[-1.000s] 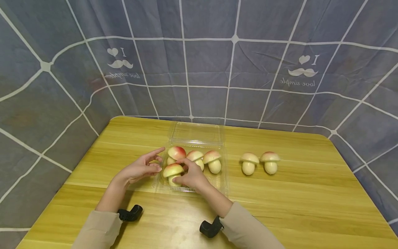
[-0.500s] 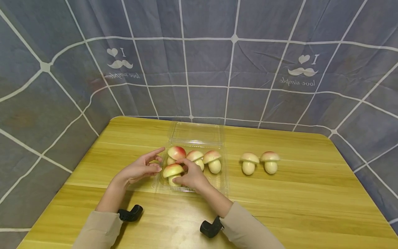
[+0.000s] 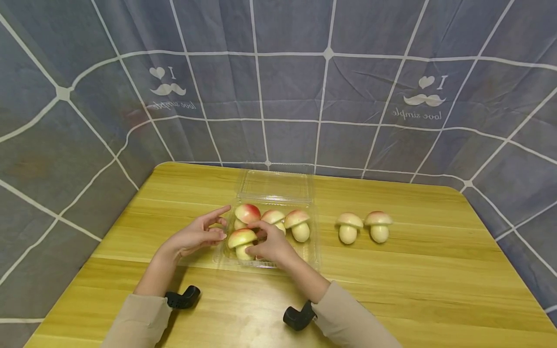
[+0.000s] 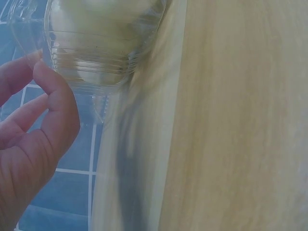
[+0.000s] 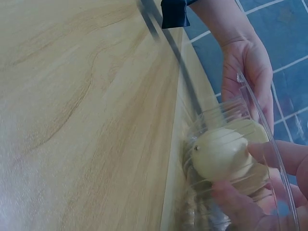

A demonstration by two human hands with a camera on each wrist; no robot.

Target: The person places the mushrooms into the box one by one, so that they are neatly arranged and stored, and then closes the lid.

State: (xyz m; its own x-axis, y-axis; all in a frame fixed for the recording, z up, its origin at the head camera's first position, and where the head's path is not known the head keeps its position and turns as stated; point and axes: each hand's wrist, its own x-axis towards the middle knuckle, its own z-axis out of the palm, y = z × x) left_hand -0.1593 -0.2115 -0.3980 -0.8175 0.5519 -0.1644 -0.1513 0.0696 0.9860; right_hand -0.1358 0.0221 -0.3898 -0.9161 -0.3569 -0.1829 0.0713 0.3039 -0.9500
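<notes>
The hinged clear plastic container lies with its lid raised and several mushroom-shaped pieces inside. At its left side, the left hand pinches the clear rim between thumb and finger, as the left wrist view shows near the ridged wall. The right hand reaches in from the right, thumb and fingers spread beside the front-left mushroom piece. In the right wrist view, its fingertips are close to the pale stem; firm contact cannot be told. Part of the container's floor is hidden by this hand.
Two more mushroom pieces, one beside the other, stand on the wooden table right of the container. The lid rises toward the grey-blue grid curtain at the back. Black devices are strapped to both wrists.
The right hand and wrist have shifted slightly to the right, while the front-left mushroom piece has stayed almost in place. The left hand has not visibly moved.
</notes>
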